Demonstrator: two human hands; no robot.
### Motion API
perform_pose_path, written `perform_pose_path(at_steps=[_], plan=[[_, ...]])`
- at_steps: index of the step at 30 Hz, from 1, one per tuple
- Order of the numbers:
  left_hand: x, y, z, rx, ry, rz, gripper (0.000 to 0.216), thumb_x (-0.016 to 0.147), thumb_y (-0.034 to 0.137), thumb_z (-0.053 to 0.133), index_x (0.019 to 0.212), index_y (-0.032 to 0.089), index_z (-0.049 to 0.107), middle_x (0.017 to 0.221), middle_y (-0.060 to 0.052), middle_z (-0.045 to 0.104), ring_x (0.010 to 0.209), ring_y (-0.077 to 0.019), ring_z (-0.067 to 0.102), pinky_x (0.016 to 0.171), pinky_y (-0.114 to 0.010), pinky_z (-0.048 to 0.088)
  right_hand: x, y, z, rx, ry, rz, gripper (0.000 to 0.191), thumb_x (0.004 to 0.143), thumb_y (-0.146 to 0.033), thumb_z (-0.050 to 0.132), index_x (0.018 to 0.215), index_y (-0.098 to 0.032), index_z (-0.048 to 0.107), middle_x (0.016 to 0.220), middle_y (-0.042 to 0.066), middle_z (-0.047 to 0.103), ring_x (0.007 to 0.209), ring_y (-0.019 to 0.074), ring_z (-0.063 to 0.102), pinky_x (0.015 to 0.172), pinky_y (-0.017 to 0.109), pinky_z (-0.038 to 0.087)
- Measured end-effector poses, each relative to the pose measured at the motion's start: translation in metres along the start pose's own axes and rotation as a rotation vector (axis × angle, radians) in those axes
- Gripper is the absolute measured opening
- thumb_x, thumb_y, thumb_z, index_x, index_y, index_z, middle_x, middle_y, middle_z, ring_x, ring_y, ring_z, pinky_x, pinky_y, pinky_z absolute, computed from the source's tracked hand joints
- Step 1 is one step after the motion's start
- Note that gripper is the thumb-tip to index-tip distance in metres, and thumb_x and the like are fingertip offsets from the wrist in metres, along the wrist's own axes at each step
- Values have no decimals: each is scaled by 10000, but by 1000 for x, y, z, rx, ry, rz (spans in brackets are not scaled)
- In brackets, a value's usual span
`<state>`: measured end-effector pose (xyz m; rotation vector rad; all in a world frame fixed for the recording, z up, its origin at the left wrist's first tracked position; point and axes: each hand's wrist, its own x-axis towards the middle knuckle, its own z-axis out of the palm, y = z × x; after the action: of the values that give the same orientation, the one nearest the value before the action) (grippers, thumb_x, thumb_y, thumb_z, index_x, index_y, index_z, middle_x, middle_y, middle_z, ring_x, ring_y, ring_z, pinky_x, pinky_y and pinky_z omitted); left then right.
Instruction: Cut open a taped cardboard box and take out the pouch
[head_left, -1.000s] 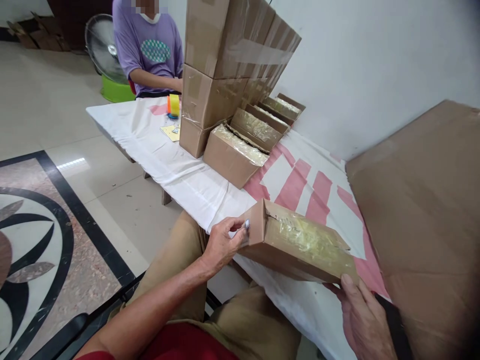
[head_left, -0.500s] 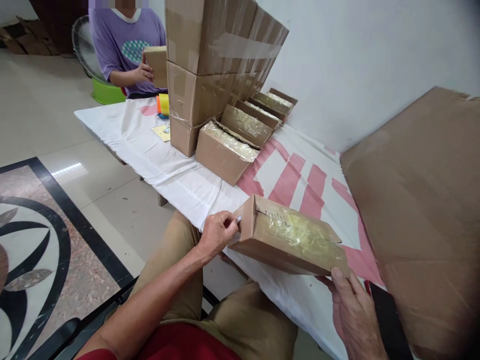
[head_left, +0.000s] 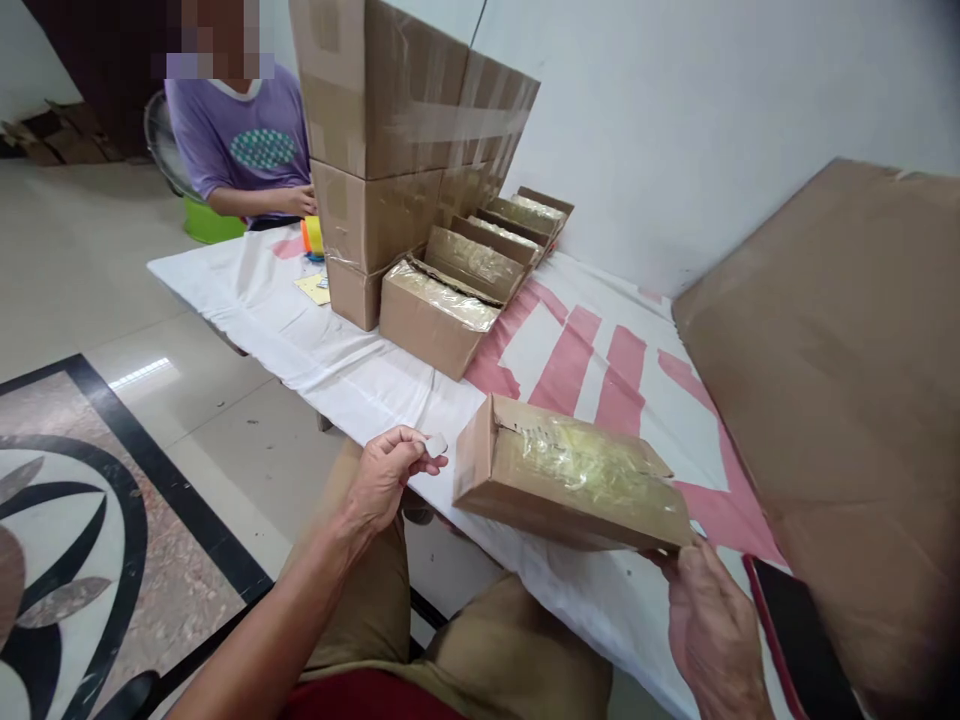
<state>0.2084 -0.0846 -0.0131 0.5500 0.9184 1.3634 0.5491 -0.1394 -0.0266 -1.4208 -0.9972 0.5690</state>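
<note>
A small brown cardboard box (head_left: 570, 475) with glossy tape on its top lies near the table's front edge. My right hand (head_left: 709, 625) holds the box's near right corner from below. My left hand (head_left: 388, 472) hovers just left of the box's short end, apart from it, pinching a small pale sticker (head_left: 436, 444) between thumb and fingers.
A white and pink cloth covers the table (head_left: 360, 365). A row of similar taped boxes (head_left: 439, 315) leans against stacked cartons (head_left: 390, 150). A big cardboard sheet (head_left: 840, 400) fills the right. A person in a purple shirt (head_left: 247, 150) sits at the far end beside a yellow tape roll (head_left: 312, 236).
My left hand has pulled back from the box's short end, still pinching the small sticker. The box has settled lower on the table. The far person has put down a box.
</note>
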Motion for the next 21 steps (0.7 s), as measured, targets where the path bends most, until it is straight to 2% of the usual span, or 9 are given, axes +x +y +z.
perform_pose_path(at_steps=[3,4,5,6,9,11,13,17,21], plan=[[-28,8,10,30,-184,-27,275,677,391,821,698,160,673,633,-35,712,603,-156,678,659,-276,529,-19,-24,1,109,240,-133,266,827,-418,750,1008,-226,773,1037,51,749,902,217,684,832,370,535],[-38,7,16,60,-255,-49,273,703,401,811,713,159,687,650,-45,724,599,-159,677,634,-271,520,-30,-34,0,103,254,-157,229,831,-392,753,992,-231,775,981,45,747,833,198,680,801,353,531],[-47,4,22,104,-327,-79,267,728,405,800,723,158,698,658,-51,731,592,-159,674,620,-268,515,-41,-44,-1,88,206,-143,206,838,-384,755,980,-236,777,928,44,746,771,186,674,769,343,532],[-56,-2,28,163,-395,-113,256,751,400,788,729,159,705,660,-55,735,588,-159,671,619,-269,515,-54,-53,-2,76,101,-88,208,846,-396,758,982,-240,779,900,49,747,733,183,669,740,337,536],[-75,-24,46,371,-539,-180,218,783,366,770,724,164,712,656,-55,735,608,-159,661,631,-265,509,-86,-69,2,137,-393,221,372,848,-510,754,1089,-227,769,971,100,759,758,203,684,705,342,550],[-82,-38,55,469,-593,-174,213,798,362,755,715,171,710,656,-48,729,625,-156,650,641,-259,500,-97,-69,7,245,-576,368,478,817,-559,770,1142,-209,748,959,90,745,771,190,665,722,334,540],[-85,-49,62,531,-621,-165,225,816,370,730,703,177,704,659,-45,723,632,-153,636,640,-255,488,-98,-63,8,317,-603,430,470,775,-551,807,1081,-199,751,856,44,714,735,160,617,705,305,510],[-85,-59,74,623,-617,-164,241,804,383,722,681,179,685,639,-47,712,623,-154,611,623,-254,470,-93,-50,-2,287,-542,442,312,754,-491,829,796,-199,728,674,-16,621,629,121,503,621,265,427],[-85,-67,88,633,-600,-177,229,791,376,727,688,178,676,640,-49,717,631,-156,622,644,-260,488,-94,-43,-13,239,-506,406,302,782,-471,795,727,-195,686,644,-21,595,611,119,484,615,266,406]])
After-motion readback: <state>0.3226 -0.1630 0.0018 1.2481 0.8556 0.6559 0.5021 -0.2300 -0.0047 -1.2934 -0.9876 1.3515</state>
